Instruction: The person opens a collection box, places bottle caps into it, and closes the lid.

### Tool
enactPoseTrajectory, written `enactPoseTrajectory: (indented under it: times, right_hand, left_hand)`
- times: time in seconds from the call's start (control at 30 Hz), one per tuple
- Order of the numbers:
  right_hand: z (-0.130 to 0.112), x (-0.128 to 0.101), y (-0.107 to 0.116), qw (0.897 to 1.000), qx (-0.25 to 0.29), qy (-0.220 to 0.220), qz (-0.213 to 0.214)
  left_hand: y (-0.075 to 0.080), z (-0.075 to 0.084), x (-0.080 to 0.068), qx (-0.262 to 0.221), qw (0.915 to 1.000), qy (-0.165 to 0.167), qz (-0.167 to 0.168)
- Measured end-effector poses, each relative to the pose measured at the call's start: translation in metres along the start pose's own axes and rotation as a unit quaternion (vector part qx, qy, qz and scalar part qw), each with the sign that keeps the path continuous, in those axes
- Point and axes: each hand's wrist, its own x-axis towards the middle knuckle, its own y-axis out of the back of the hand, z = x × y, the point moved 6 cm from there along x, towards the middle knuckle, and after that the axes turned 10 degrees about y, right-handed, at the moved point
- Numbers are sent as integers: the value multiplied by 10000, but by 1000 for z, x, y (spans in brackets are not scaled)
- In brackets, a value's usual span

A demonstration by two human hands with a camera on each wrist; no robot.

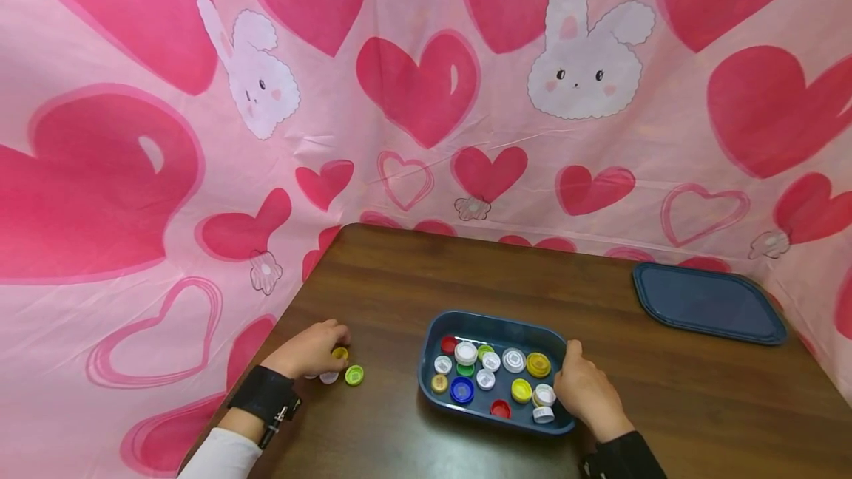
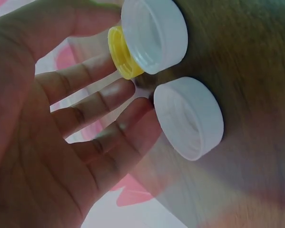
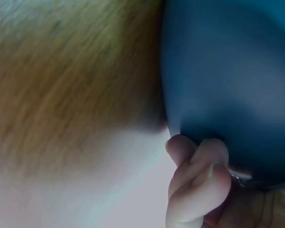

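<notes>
My left hand (image 1: 311,348) reaches down to the table at the left, its thumb and fingertips pinching a yellow bottle cap (image 2: 122,53). Close by lie two white caps (image 2: 192,118), one of them partly covering the yellow cap in the left wrist view. A light green cap (image 1: 354,375) lies just right of that hand. My right hand (image 1: 589,390) grips the right end of a dark blue tray (image 1: 426,375), fingers curled at its wall in the right wrist view. Inside the tray sit several caps: white, red, green, blue, gold and yellow, such as a blue one (image 1: 462,389).
A flat dark blue lid or tray (image 1: 708,301) lies at the table's back right. The brown wooden table (image 1: 393,272) ends against a pink cloth (image 1: 413,191) with hearts and rabbits, hanging behind and at the sides.
</notes>
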Motion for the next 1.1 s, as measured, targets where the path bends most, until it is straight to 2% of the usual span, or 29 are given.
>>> enactPoseTrajectory:
  times: [0.2,0.37,0.53,0.77,1.1]
  right_hand:
    - [0,0,0,10000,-20,-14,22]
    - [0,0,0,10000,5,-56,-9]
    - [0,0,0,10000,-3,-48,-12]
    - [0,0,-1,10000,27,-42,-20]
    - [-1,1,0,10000,15,-78,26]
  left_hand:
    - [-2,1,4,64,9998,-189,61]
    - [3,2,9,70,9995,-221,213]
    - [9,14,17,60,9992,-250,292]
    - [15,56,23,82,9975,-614,334]
    - [15,133,24,383,9885,-1464,6]
